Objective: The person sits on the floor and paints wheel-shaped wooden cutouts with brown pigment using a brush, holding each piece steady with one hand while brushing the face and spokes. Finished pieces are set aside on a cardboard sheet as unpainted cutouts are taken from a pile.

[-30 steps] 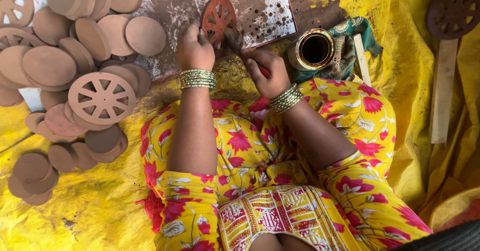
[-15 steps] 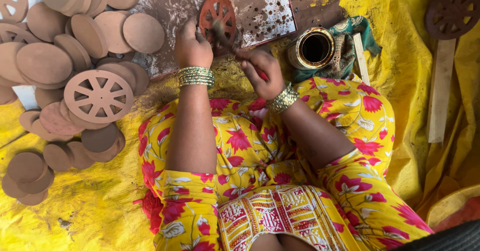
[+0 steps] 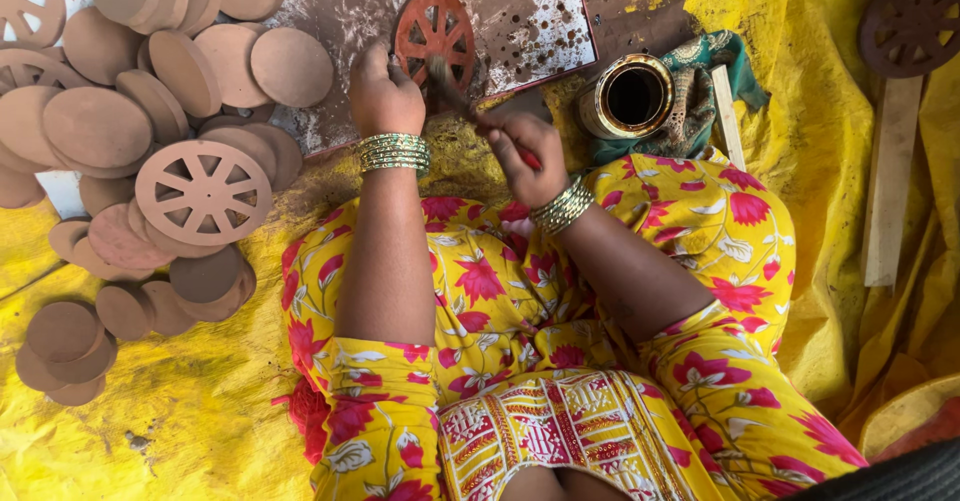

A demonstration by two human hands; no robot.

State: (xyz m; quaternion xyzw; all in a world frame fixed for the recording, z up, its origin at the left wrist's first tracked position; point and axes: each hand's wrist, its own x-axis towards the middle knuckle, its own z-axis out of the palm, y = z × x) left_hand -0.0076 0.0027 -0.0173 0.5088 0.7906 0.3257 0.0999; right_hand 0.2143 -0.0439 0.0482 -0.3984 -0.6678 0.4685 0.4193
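— While I'm brushing it, is the red spoked wheel (image 3: 434, 33) sitting differently from a moment ago?

— Barely; my left hand (image 3: 383, 93) is still pinning its edge on the stained board (image 3: 540, 11), while my right hand (image 3: 520, 151), fingers closed around the brush (image 3: 452, 86), is dragging bristles over reddish-brown, half-coated spokes.

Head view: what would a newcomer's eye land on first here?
First, the two hands at top centre: the left hand steadies a red spoked clay wheel on a stained board, while the right hand works a brush against it. Next, the heap of plain clay discs at left, and a brass paint pot to the right.
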